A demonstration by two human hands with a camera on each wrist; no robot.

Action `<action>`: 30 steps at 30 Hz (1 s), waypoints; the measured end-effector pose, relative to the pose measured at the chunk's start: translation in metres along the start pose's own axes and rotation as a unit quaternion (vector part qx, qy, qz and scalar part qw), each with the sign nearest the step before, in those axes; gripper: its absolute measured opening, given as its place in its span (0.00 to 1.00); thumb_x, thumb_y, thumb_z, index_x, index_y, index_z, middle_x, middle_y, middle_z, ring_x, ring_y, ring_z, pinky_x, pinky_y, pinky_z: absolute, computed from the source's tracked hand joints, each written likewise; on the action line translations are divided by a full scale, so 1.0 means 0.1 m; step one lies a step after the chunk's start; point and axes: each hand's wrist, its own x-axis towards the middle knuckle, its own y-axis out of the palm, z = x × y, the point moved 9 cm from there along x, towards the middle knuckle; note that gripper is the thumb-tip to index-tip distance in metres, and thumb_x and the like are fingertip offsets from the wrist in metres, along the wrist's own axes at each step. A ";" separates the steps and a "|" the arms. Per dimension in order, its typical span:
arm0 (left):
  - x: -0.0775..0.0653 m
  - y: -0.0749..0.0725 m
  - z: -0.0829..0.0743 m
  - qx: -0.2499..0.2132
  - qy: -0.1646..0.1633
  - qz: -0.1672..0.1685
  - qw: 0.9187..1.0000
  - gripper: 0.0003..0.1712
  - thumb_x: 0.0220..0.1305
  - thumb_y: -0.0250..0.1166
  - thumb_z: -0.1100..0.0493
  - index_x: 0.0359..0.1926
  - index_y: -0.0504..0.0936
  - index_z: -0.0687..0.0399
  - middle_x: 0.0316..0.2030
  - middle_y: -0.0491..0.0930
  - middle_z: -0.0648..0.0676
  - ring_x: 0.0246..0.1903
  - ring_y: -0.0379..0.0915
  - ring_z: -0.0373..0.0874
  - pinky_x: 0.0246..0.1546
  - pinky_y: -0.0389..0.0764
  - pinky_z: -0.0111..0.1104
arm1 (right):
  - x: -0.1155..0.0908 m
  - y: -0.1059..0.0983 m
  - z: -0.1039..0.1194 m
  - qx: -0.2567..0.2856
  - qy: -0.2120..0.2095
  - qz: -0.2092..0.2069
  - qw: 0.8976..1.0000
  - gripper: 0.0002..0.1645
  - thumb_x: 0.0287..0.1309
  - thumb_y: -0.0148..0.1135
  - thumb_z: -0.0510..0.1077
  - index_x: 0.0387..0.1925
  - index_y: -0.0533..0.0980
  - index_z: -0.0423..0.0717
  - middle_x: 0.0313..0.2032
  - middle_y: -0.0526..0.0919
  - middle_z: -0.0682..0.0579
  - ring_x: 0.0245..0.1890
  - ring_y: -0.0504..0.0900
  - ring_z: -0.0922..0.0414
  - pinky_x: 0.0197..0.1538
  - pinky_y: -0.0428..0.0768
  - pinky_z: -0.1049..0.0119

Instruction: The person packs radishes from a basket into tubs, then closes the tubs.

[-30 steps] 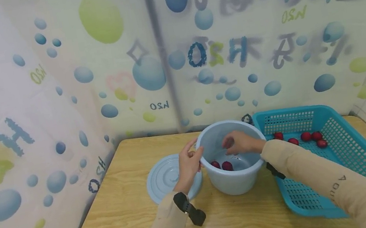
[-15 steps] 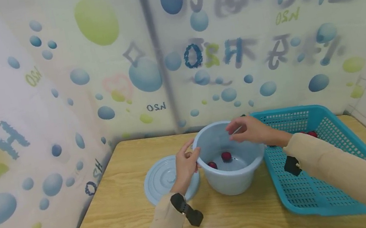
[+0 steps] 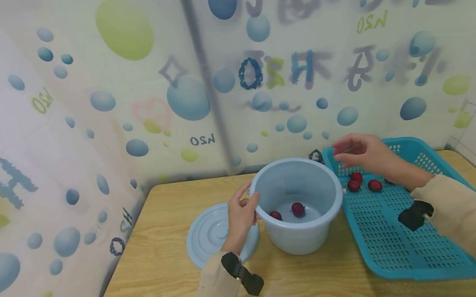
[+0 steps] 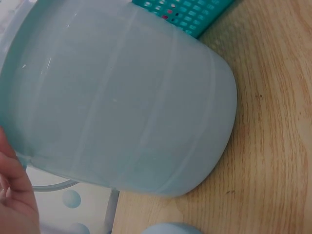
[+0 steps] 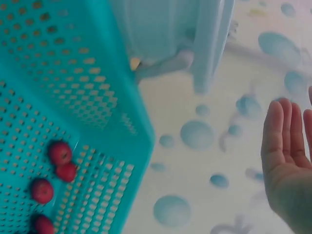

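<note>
A pale blue plastic bucket stands upright on the table, with two dark red round fruits on its bottom. My left hand grips the bucket's left rim, thumb at the edge; in the left wrist view its fingers are curled at the rim. To the right, my right hand hovers over the back of a turquoise basket, holding nothing. Its fingers look extended in the right wrist view. Below it, several small red fruits lie in the basket, partly hidden by the arm.
A pale blue round lid lies on the wooden table left of the bucket, partly under my left arm. Close behind the table stands a wall patterned with bubbles. The basket's left side is right beside the bucket.
My right hand has moved out of the bucket and rightward over the basket. A red fruit in the bucket has shifted slightly. My left hand has stayed on the rim.
</note>
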 end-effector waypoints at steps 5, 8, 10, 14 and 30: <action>0.01 -0.02 0.02 -0.003 0.001 -0.002 1.000 0.25 0.59 0.57 0.61 0.59 0.67 0.58 0.10 0.65 0.50 0.06 0.58 0.34 0.09 0.61 0.24 | -0.03 -0.15 -0.25 -0.022 0.030 -0.024 0.999 0.27 0.56 0.56 0.51 0.52 0.67 0.39 0.47 0.73 0.39 0.36 0.77 0.65 0.38 0.78 0.67; 0.01 -0.03 0.03 -0.007 0.004 -0.003 1.000 0.26 0.59 0.57 0.62 0.59 0.66 0.59 0.10 0.65 0.50 0.06 0.58 0.34 0.08 0.61 0.24 | -0.05 -0.22 -0.40 -0.035 0.046 -0.033 0.998 0.28 0.57 0.55 0.52 0.53 0.66 0.38 0.48 0.72 0.39 0.37 0.77 0.63 0.39 0.78 0.68; 0.01 -0.02 0.02 -0.009 0.007 -0.002 1.000 0.26 0.59 0.57 0.62 0.59 0.66 0.59 0.10 0.65 0.50 0.06 0.58 0.34 0.09 0.61 0.24 | -0.06 -0.27 -0.49 -0.042 0.059 -0.038 0.997 0.30 0.57 0.54 0.54 0.55 0.65 0.38 0.49 0.71 0.39 0.38 0.76 0.63 0.39 0.77 0.69; 0.02 -0.01 0.02 -0.013 0.008 0.001 1.000 0.25 0.60 0.56 0.62 0.59 0.66 0.59 0.10 0.64 0.50 0.06 0.58 0.34 0.09 0.61 0.24 | -0.08 -0.34 -0.73 -0.055 0.083 -0.051 0.994 0.33 0.57 0.52 0.56 0.56 0.63 0.37 0.50 0.70 0.37 0.40 0.77 0.55 0.42 0.77 0.63; 0.19 -0.01 0.27 -0.013 0.016 -0.004 1.000 0.24 0.59 0.58 0.58 0.57 0.70 0.50 0.10 0.65 0.50 0.06 0.59 0.37 0.09 0.62 0.25 | 0.20 -0.65 -2.94 -0.101 0.118 -0.173 0.973 0.39 0.48 0.53 0.67 0.55 0.66 0.47 0.47 0.73 0.46 0.41 0.77 0.48 0.40 0.76 0.52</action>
